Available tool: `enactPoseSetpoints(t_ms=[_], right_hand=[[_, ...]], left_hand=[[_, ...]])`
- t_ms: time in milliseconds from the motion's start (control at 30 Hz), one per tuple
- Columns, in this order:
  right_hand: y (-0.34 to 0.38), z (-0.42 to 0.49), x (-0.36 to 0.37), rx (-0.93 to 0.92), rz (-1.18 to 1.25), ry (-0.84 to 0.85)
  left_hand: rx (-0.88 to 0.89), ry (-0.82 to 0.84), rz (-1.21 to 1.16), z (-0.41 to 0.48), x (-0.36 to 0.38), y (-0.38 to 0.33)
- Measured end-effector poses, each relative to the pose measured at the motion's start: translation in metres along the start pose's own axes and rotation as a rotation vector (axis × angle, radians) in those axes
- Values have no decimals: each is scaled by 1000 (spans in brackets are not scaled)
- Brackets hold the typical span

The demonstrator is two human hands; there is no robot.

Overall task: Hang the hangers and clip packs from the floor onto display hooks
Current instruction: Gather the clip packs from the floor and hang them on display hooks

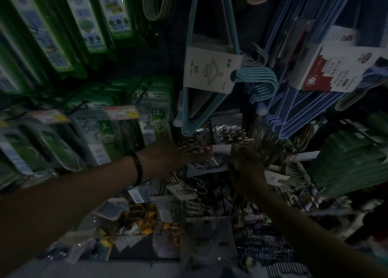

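Observation:
The scene is dim and blurred. My left hand [168, 158], with a dark band on the wrist, reaches forward to a clear clip pack [195, 147] hanging on the display; its fingers lie against the pack. My right hand [245, 164] is raised beside it and closed around another clear clip pack [260, 143], held against the rack. Just above hang a bundle of light blue hangers [193, 110] with a white card label, and blue wire hangers [294, 110] to the right.
Green-packaged goods [90, 131] with price tags fill the hooks on the left. A red and white boxed pack [336, 68] hangs upper right. More small packs on hooks [189, 189] and loose packets [134, 217] sit below my hands.

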State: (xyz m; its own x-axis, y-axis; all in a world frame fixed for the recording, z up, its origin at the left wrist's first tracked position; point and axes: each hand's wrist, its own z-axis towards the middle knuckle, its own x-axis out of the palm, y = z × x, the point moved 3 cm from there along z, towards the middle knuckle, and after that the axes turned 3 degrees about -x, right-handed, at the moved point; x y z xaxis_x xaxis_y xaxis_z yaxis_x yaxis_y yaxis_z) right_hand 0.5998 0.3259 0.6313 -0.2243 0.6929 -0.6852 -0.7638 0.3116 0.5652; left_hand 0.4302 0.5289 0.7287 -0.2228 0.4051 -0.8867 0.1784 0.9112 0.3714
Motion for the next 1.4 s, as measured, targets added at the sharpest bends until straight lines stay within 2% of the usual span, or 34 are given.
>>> enactPoseSetpoints(t_ms=[67,133,167,200,267,333,400,567,733,800,900,1000,1033,1100,1233,1333,1400], right_hand=[[8,-42,9,-45,162,201],[17,-66,23,-32,305,518],[23,-73,28,-16,326,622],[27,-78,34,-44,299,641],[28,-84,47,-57,307,586],[28,-88,54,120,375,526],[20,-89,57,221,289,447],[23,-92,49,88,189,349],[24,-94,41,102,128,352],[25,-88,29,74,93,342],[20,-67,6,-39,-48,380],[7,-40,-8,-25,-248,456],[6,-31,-12,-31,-325,463],[8,-14,-16,-66,-443,432],[17,8,-21,-282,-600,304],[13,18,-21,-335,-692,350],[4,25,-19,-293,-674,359]], left_hand=[[-23,-32,-122,0,5,-5],[-27,-43,-226,1,8,-10],[-35,-51,-277,2,10,-11],[-58,-45,-299,2,9,-14],[-89,-57,-346,4,8,-19],[-100,-85,-411,6,7,-22],[-97,-108,-451,6,9,-25],[-47,-95,-554,8,11,-29],[-21,-87,-635,9,8,-34],[-30,-119,-571,7,7,-33],[-68,-222,-280,4,3,-30],[-96,-517,67,7,1,-24],[-95,-570,133,7,-1,-23],[-104,-538,146,6,-3,-16],[-212,-360,121,6,3,-4],[-237,-333,136,7,1,-6],[-217,-376,156,2,-5,-10]])
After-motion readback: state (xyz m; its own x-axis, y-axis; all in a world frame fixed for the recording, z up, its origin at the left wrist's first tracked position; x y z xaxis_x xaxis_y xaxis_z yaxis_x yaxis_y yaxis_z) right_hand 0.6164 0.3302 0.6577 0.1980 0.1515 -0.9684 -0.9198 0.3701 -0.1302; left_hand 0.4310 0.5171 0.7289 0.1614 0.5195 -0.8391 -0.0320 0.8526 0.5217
